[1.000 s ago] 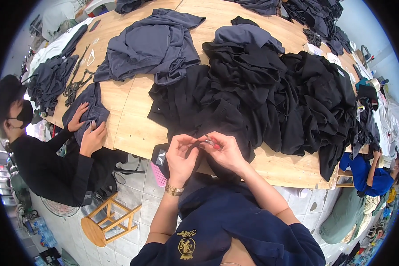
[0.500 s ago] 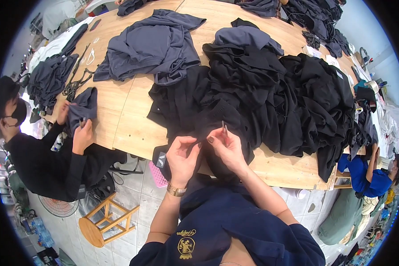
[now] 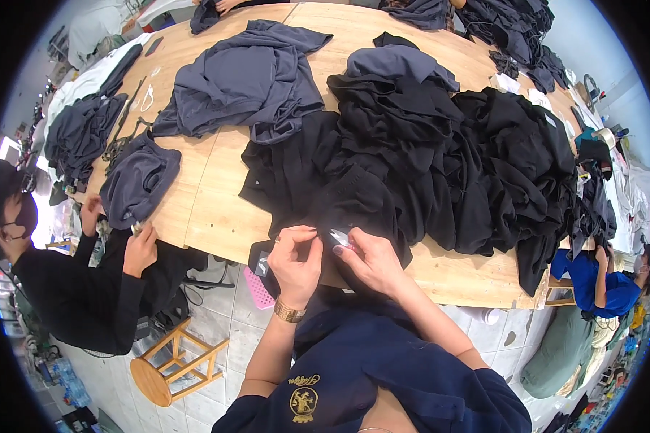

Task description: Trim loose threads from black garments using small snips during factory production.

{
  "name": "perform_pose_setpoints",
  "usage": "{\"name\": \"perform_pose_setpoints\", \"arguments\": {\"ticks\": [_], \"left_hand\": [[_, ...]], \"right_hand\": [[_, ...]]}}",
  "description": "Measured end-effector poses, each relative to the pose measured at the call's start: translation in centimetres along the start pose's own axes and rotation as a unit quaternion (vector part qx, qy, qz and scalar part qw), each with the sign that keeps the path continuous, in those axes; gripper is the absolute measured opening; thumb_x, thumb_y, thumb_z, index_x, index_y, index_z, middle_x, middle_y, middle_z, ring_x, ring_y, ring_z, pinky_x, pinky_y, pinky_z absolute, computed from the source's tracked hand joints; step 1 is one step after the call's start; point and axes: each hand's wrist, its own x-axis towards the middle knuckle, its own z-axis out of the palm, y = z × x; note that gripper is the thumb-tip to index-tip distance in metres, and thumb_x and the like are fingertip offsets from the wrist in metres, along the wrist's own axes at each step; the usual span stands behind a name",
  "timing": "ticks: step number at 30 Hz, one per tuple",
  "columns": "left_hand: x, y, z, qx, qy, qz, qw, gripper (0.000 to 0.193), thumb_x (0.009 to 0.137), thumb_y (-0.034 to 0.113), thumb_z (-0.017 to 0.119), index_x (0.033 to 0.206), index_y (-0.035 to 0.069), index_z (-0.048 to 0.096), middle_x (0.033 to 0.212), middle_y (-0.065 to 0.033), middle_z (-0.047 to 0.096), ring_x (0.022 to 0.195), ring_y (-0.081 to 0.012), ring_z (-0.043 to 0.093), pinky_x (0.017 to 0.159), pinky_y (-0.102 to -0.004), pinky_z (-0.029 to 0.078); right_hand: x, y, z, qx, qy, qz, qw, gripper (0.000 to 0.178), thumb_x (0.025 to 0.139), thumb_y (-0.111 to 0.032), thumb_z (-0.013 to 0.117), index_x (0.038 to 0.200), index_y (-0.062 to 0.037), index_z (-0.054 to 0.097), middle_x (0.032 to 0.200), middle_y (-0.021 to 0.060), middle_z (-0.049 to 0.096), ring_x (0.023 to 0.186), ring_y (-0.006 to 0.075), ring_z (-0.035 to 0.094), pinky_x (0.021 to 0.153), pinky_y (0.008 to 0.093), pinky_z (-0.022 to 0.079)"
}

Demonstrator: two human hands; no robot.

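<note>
At the near edge of the table, a black garment (image 3: 354, 206) with a ribbed band lies in front of me and hangs over the edge. My left hand (image 3: 296, 263) is closed in a pinch on a bit of this garment; any thread there is too fine to make out. Close beside it, my right hand (image 3: 372, 260) holds small metal thread snips (image 3: 339, 237), the bright blades pointing towards the left fingertips. Part of the snips is hidden inside the right hand. A dark piece with a white patch (image 3: 261, 264) hangs beside my left wrist.
Black garments (image 3: 513, 166) are heaped to the right, a dark grey garment (image 3: 245, 79) lies further back left. A co-worker (image 3: 72, 281) sits at the left by another grey garment (image 3: 141, 177); another person (image 3: 614, 289) works at far right. A wooden stool (image 3: 152, 379) stands on the floor.
My right hand has turned the snips from pointing upward to pointing left, close to my left fingers. The co-worker's grey garment now lies on the table, their hands drawn back from it.
</note>
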Motion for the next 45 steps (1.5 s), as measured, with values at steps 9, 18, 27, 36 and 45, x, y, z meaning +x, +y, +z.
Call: {"name": "perform_pose_setpoints", "arguments": {"ticks": [9, 18, 27, 36, 45], "left_hand": [[0.1, 0.6, -0.1, 0.068, 0.008, 0.049, 0.996, 0.019, 0.071, -0.012, 0.064, 0.084, 0.000, 0.058, 0.089, -0.0105, 0.062, 0.078, -0.0150, 0.059, 0.068, -0.0238, 0.046], [0.3, 0.9, -0.4, 0.127, 0.009, 0.039, 0.991, 0.015, 0.069, -0.005, 0.066, 0.080, 0.003, 0.059, 0.084, -0.0096, 0.064, 0.076, -0.0246, 0.063, 0.068, -0.0308, 0.049], [0.5, -0.2, -2.2, 0.120, -0.220, -0.024, 0.968, 0.014, 0.070, 0.000, 0.072, 0.080, -0.001, 0.062, 0.081, -0.0079, 0.065, 0.070, -0.0134, 0.063, 0.062, -0.0233, 0.048], [0.7, -2.1, -3.2, 0.060, -0.079, -0.157, 0.983, 0.017, 0.083, 0.014, 0.067, 0.087, -0.001, 0.061, 0.076, -0.0082, 0.066, 0.067, -0.0143, 0.065, 0.063, -0.0247, 0.050], [1.2, -3.7, -1.0, 0.074, -0.057, -0.162, 0.982, 0.021, 0.083, 0.014, 0.065, 0.098, 0.000, 0.061, 0.093, -0.0124, 0.064, 0.078, -0.0190, 0.064, 0.068, -0.0283, 0.051]], "right_hand": [[0.4, -0.6, -0.1, -0.038, -0.005, -0.021, 0.999, 0.035, 0.086, -0.033, 0.060, 0.076, -0.0019, 0.048, 0.062, 0.0154, 0.056, 0.059, 0.0347, 0.057, 0.052, 0.0399, 0.043], [0.7, 1.2, -1.0, -0.023, 0.091, 0.080, 0.992, 0.032, 0.085, -0.033, 0.061, 0.078, -0.0036, 0.049, 0.063, 0.0145, 0.055, 0.060, 0.0337, 0.058, 0.054, 0.0391, 0.044], [3.4, 8.2, -1.7, 0.008, 0.249, 0.100, 0.963, 0.039, 0.077, -0.026, 0.071, 0.085, -0.0006, 0.042, 0.077, 0.0125, 0.051, 0.070, 0.0270, 0.052, 0.065, 0.0366, 0.042], [1.5, 7.6, 2.6, 0.034, 0.184, 0.004, 0.982, 0.024, 0.074, 0.000, 0.061, 0.090, -0.0034, 0.044, 0.076, 0.0138, 0.051, 0.074, 0.0330, 0.052, 0.065, 0.0405, 0.041], [-1.8, 5.6, 3.9, 0.020, 0.135, -0.090, 0.986, 0.025, 0.067, 0.006, 0.061, 0.087, -0.0041, 0.051, 0.080, 0.0088, 0.051, 0.072, 0.0240, 0.050, 0.067, 0.0324, 0.039]]}}
